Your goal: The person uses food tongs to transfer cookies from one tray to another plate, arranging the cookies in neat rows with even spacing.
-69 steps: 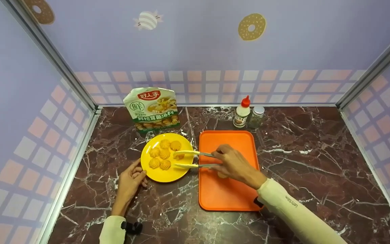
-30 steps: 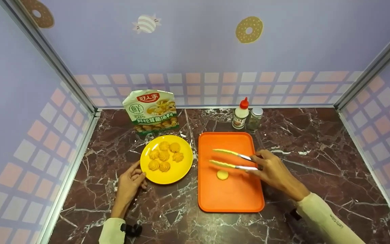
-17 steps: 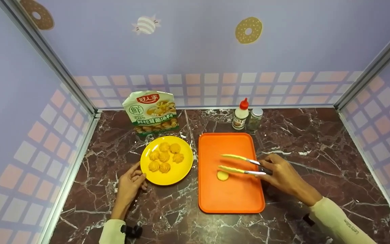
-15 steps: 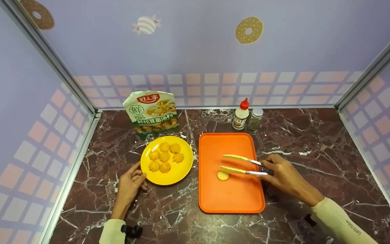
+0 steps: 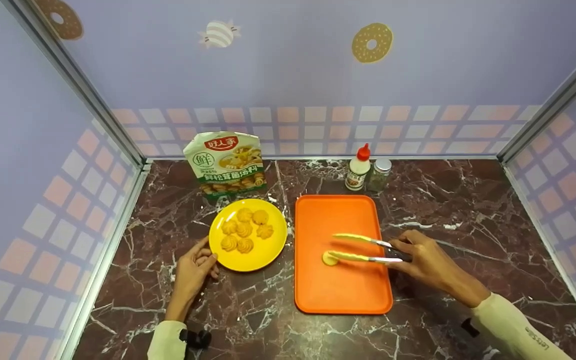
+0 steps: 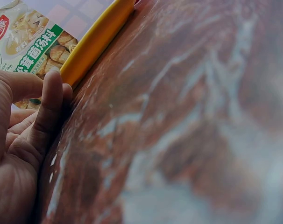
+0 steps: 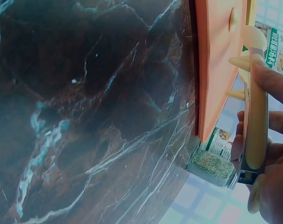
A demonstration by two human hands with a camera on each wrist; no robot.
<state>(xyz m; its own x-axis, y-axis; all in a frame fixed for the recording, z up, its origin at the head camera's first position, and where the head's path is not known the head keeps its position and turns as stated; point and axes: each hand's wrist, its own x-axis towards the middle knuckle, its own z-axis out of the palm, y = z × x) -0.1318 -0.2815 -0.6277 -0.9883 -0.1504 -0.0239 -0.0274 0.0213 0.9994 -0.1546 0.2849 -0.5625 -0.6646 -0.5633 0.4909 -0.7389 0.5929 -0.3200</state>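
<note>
The right hand is gripping a pair of tongs by the handle end, its fingers curled round the two arms. The hand is lying just off the right edge of the orange tray, and the tongs are reaching left over the tray with their yellow tips spread apart. The nearer tip is lying on or just above a pale round cookie, which is sitting on the tray, left of its middle; whether tip and cookie are touching cannot be told. Nothing is being held between the tips.

The left hand is resting on the marble counter, well left of the tray, fingers loosely bent and holding nothing. Its fingertips are lying against the near-left rim of the yellow plate, which is sitting just left of the tray. Five piped cookies are lying on the plate.

Behind the plate, a printed pouch is standing against the back wall. Behind the tray's far right corner, a red-capped bottle and a small jar are standing side by side.
</note>
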